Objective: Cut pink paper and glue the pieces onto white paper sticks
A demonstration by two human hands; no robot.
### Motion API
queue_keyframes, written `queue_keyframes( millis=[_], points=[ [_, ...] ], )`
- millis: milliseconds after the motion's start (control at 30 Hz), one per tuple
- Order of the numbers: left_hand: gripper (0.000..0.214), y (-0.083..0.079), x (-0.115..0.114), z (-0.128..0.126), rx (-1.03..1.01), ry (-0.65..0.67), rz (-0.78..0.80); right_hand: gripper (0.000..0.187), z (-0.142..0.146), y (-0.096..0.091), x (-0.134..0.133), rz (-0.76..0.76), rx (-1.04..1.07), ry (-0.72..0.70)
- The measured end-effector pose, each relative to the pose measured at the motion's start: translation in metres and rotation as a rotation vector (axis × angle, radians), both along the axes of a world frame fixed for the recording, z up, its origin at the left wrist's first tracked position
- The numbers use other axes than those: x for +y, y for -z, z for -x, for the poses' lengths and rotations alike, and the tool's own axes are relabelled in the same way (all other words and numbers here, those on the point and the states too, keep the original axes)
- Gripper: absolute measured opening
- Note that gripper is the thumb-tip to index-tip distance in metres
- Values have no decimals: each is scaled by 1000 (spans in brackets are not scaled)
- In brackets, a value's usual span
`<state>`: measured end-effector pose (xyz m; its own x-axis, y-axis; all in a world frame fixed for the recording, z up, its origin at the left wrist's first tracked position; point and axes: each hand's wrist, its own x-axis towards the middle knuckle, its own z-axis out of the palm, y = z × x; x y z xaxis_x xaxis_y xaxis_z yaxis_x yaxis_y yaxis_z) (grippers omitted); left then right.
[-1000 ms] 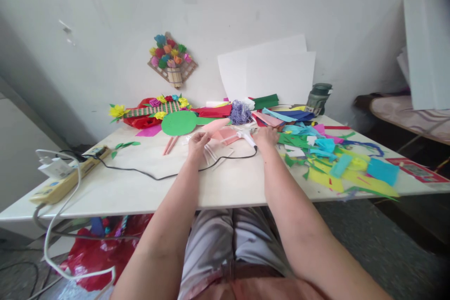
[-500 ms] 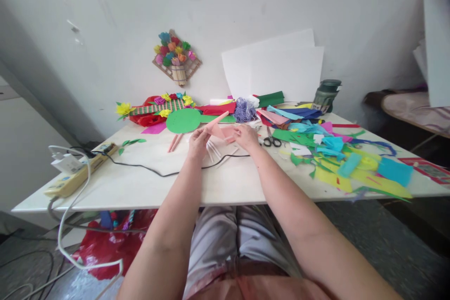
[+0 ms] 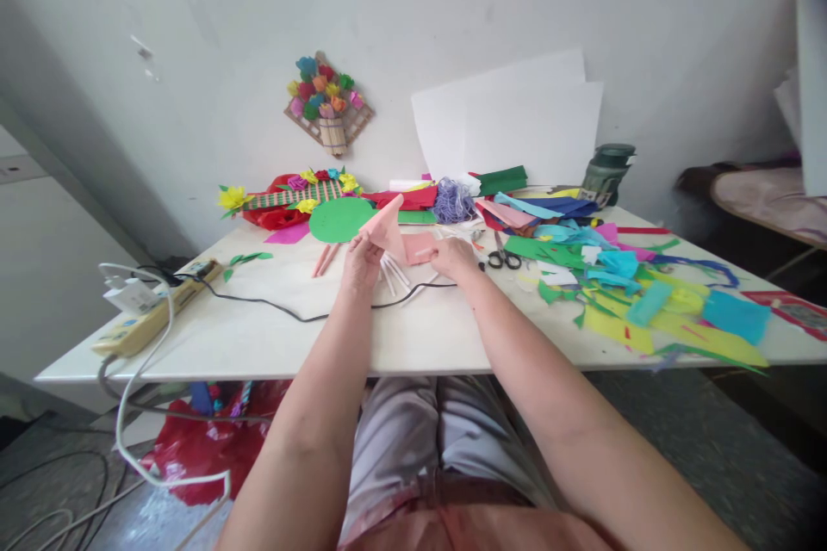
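A sheet of pink crepe paper [image 3: 386, 228] stretches between my two hands, its left part lifted to a raised corner. My left hand [image 3: 363, 260] is closed on the lower left edge of this sheet. At the other side my right hand [image 3: 455, 259] pinches the paper's right end, where a short pale piece shows at the fingertips; I cannot make out what it is. Several thin white sticks [image 3: 395, 274] lie on the table just below the paper. Left of my left hand rest pink-wrapped sticks [image 3: 326, 260].
Black scissors [image 3: 504, 259] lie right of my right hand, beside a heap of coloured paper scraps [image 3: 620, 275]. A black cable [image 3: 284, 310] crosses the table from a power strip [image 3: 155, 310]. Behind stand a green paper disc [image 3: 341, 219], purple string [image 3: 453, 201] and a dark bottle [image 3: 607, 172].
The left part of the pink paper has opened from a narrow fold into a wider raised sheet. My left hand has shifted slightly left; the right stays nearly in place.
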<state>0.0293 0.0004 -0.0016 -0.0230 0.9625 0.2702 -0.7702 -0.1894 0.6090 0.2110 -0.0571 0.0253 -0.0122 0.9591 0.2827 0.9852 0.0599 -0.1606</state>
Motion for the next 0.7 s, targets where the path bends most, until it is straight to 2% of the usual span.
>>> queue_keyframes(
  millis=[200, 533, 700],
  points=[
    [19, -1, -2, 3, -15, 31, -17, 31, 9, 2, -4, -43, 5, -98],
    [24, -1, -1, 0, 122, -44, -29, 24, 24, 5, -9, -94, -9, -281],
    [26, 0, -1, 1, 139, -87, -30, 17, 16, -1, -11, -2, 65, -404]
  ],
)
